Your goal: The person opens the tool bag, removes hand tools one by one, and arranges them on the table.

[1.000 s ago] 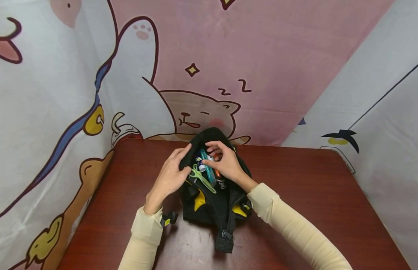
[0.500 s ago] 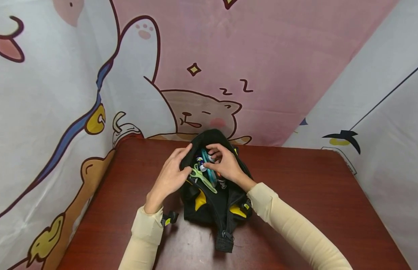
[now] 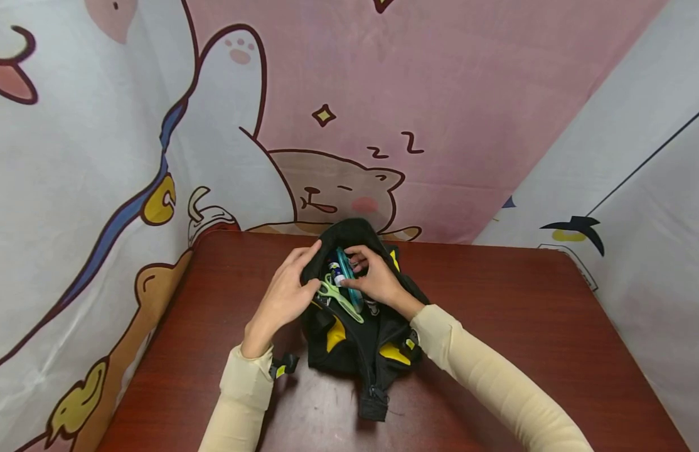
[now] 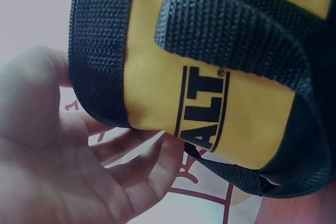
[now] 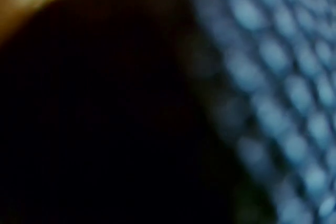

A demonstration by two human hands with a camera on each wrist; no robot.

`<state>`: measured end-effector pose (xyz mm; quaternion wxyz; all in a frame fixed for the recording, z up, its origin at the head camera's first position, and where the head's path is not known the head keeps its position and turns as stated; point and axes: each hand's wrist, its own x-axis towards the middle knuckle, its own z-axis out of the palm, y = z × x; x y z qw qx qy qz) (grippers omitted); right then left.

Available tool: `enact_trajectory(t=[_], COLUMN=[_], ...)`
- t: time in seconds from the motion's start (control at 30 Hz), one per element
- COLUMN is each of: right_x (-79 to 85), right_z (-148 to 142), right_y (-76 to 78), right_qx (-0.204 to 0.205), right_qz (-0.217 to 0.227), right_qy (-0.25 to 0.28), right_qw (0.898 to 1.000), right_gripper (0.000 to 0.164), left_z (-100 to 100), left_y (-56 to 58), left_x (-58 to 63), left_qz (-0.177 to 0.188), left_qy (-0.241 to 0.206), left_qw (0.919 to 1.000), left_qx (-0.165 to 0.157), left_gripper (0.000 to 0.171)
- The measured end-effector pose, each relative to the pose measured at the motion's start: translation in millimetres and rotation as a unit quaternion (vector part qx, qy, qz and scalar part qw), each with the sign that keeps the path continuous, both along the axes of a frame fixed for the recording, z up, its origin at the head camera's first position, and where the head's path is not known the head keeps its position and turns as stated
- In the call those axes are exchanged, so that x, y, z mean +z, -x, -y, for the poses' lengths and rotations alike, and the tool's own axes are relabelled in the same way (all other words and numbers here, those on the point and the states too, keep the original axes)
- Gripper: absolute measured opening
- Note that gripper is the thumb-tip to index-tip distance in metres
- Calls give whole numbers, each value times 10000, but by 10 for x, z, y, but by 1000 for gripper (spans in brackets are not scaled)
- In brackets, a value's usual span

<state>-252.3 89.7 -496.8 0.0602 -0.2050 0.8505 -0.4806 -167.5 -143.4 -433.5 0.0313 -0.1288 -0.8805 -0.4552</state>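
Note:
A black and yellow tool bag (image 3: 335, 355) stands unzipped on the table. My left hand (image 3: 284, 285) grips its left wall, thumb at the opening and fingers outside; the left wrist view shows those fingers against the yellow side panel (image 4: 236, 124). Inside lie light green scissors (image 3: 344, 302), a small bottle or stick with a white cap (image 3: 338, 279) and a long teal item (image 3: 356, 300). My right hand (image 3: 380, 279) reaches into the opening with bent fingers, its thumb over the teal item. I cannot tell whether it holds anything. The right wrist view is dark, with blurred dark webbing (image 5: 299, 98).
The bag sits near the back of a reddish-brown table (image 3: 496, 351), close to a cartoon-printed cloth (image 3: 468, 125). A zipper end flap (image 3: 374, 402) hangs toward the front. A black strap buckle (image 3: 283, 365) lies beside the left sleeve.
My right hand has sunk slightly lower into the bag, and the orange item by its fingers has gone out of sight. The left hand stays in place.

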Motion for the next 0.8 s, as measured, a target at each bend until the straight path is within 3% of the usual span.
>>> enact_trajectory(t=[0.53,0.8], right_x=[-112,-132], right_z=[-1,18], right_y=[39,69], right_qx=[152,29], right_qz=[212,418], right_qy=[12,-88], right_qw=[9997,9991], right_gripper=[77,80], left_z=[30,34], left_y=[2,10], left_x=[-1,13], left_qz=[20,43], left_qy=[-22,-44], left_qw=[10000,10000], left_qx=[-73,-75], left_gripper=[77,77])
